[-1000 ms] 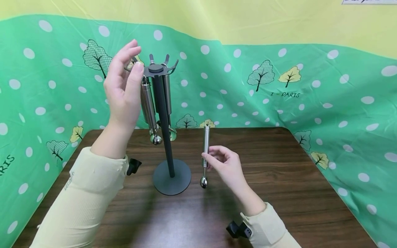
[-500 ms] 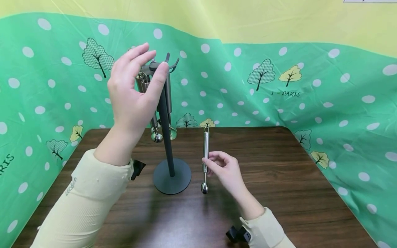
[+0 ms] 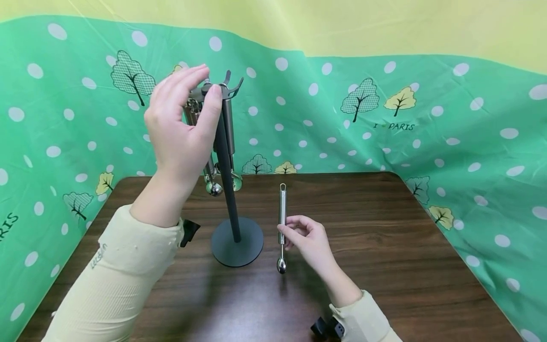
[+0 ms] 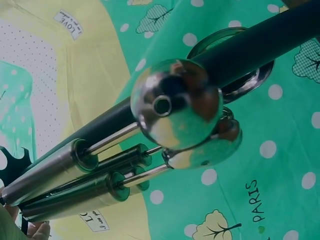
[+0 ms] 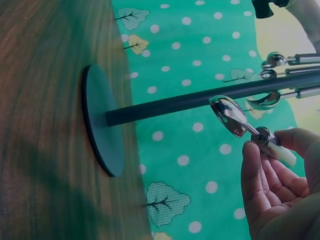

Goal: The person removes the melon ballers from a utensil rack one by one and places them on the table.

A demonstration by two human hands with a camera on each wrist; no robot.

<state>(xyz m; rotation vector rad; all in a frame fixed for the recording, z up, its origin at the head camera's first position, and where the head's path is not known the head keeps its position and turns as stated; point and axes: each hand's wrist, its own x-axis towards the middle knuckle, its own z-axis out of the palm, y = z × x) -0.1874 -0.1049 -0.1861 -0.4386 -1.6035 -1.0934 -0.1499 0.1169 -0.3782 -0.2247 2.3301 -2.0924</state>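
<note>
Scoop pinched low in my right hand, likely keeping loop free; left hand at rack, left of scoop, grip unclear.

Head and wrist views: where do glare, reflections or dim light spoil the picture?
Head: brightest view, but a pale sheen on the near part of the table, with soft shadows beside it; left wrist: dimmer, the nearest ball crowded with mirrored surroundings; right wrist: also dim, dark shadow patches on the table, bright highlights on the held spoon.
</note>
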